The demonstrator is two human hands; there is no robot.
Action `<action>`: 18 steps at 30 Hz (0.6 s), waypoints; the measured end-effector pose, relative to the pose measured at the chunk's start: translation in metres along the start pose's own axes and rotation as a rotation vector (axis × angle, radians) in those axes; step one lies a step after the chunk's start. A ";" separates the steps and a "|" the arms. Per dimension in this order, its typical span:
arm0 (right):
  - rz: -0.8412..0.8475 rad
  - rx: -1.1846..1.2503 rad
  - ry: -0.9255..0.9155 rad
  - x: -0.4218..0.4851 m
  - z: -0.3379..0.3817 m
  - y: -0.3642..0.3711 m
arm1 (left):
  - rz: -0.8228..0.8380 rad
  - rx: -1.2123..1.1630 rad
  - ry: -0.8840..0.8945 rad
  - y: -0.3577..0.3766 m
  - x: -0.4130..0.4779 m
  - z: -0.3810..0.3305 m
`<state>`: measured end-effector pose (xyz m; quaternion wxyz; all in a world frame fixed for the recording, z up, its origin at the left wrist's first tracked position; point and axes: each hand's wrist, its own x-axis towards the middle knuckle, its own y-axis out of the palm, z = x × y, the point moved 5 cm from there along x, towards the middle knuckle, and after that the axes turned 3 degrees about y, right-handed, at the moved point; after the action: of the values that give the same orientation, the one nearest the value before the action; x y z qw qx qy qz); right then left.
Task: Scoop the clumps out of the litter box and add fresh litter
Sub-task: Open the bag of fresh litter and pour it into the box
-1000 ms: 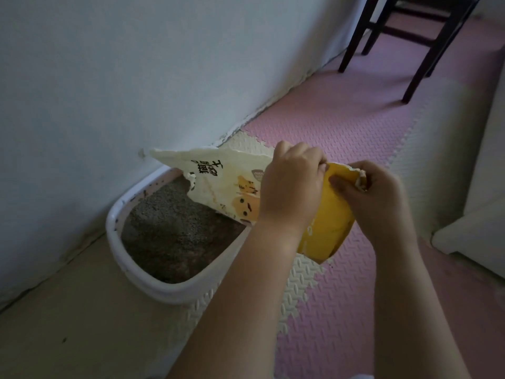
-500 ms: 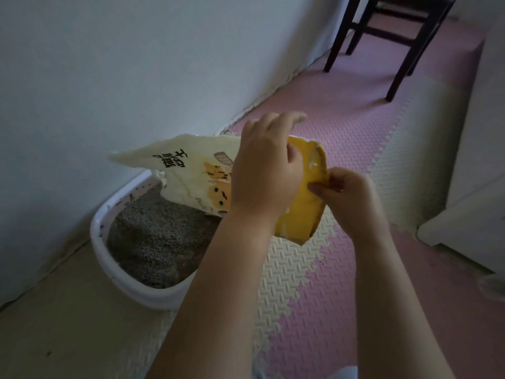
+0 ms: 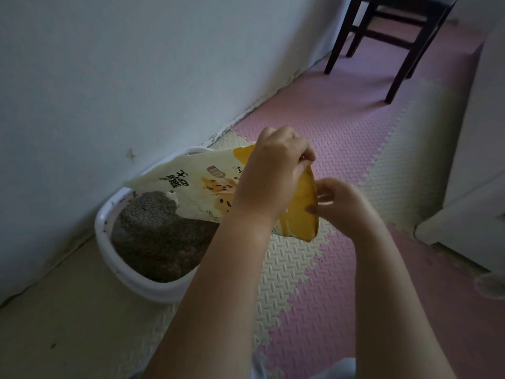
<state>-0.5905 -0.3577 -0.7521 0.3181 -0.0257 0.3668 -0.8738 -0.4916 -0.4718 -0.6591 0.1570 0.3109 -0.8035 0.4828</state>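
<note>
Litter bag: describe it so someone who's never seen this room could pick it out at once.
Against the pale wall, a white oval plastic litter box of grey litter sits on the floor. Tilted over it, gripped by the left hand and right hand, is the cream-and-yellow printed litter bag, the only yellow thing here.

litter bag [image 3: 202,170]: cream, yellow | litter box [image 3: 142,283]: white | litter [image 3: 153,236]: grey | mat [image 3: 328,269]: pink, cream

You see print on litter bag [image 3: 199,192], all upside down. Bold black characters near pale end: too tilted for you to read surely. Small "5kg" toward yellow end. Grey badge beside it: lettering too small. Nothing else legible.
</note>
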 end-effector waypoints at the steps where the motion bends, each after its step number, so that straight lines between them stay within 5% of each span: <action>1: 0.015 -0.046 0.022 0.000 -0.004 0.003 | -0.016 0.004 0.004 -0.002 0.000 0.000; 12: -0.216 0.010 -0.049 -0.003 0.008 -0.006 | -0.141 0.030 -0.025 -0.013 0.003 0.003; 18: -0.042 -0.128 -0.008 -0.003 0.007 0.002 | 0.010 -0.018 -0.021 0.007 -0.002 0.001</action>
<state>-0.5847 -0.3616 -0.7478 0.2990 -0.0572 0.4199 -0.8550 -0.4946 -0.4692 -0.6651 0.1490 0.3105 -0.8109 0.4732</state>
